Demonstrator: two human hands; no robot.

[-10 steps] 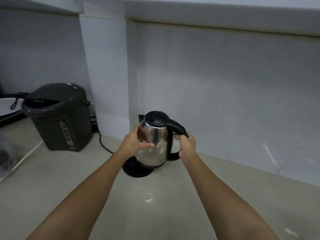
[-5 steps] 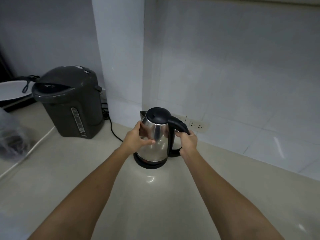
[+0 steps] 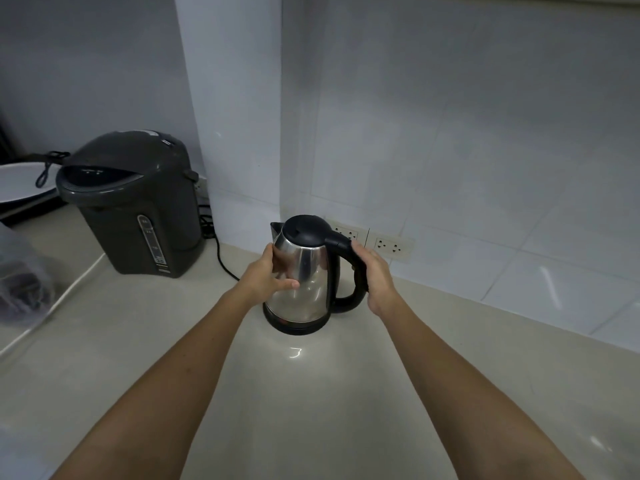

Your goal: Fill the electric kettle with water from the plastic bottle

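A steel electric kettle [image 3: 306, 285] with a black lid and black handle stands upright on its round black base [image 3: 298, 325], on the pale counter near the wall corner. Its lid is closed. My left hand [image 3: 268, 273] wraps the left side of the steel body. My right hand [image 3: 375, 277] lies against the outside of the black handle, fingers loosely curved along it. No plastic bottle is in view.
A dark grey hot-water dispenser [image 3: 133, 202] stands at the left, with a black cord [image 3: 221, 261] running along the counter. Wall sockets [image 3: 391, 247] sit right behind the kettle. A clear plastic bag [image 3: 20, 275] and a white dish [image 3: 24, 181] lie at the far left.
The kettle came down from a tilted, lifted position onto its base and now stands upright. My right hand's grip on the handle has loosened. The view has dipped downward.
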